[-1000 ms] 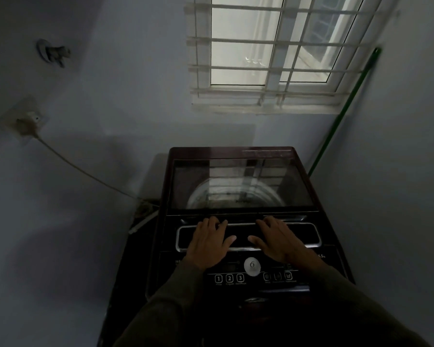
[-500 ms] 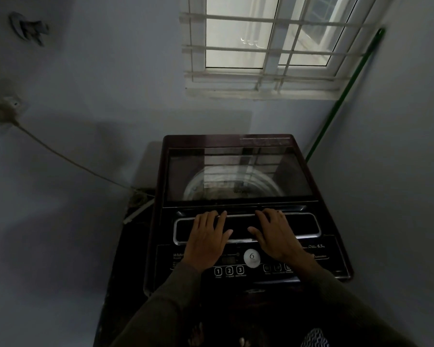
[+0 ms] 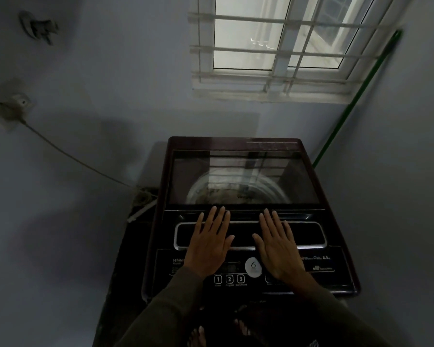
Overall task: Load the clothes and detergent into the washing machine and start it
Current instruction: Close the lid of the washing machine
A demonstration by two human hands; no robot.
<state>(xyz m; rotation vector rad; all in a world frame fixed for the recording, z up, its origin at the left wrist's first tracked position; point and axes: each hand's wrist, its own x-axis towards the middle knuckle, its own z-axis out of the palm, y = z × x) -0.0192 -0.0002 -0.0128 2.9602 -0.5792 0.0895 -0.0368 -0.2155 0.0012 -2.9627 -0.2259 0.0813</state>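
The washing machine (image 3: 248, 216) stands in the room's corner under the window (image 3: 281, 46), its glass lid (image 3: 243, 179) shut. The left hand (image 3: 209, 242) and right hand (image 3: 277, 245) lie flat, fingers lightly spread, on the lid handle (image 3: 248, 235). Loading seems unstarted; next, lift the lid.

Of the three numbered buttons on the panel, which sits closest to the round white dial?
Button 3, the rightmost of the row, just below-left of the dial. Buttons 1 and 2 lie farther left, toward the left hand.
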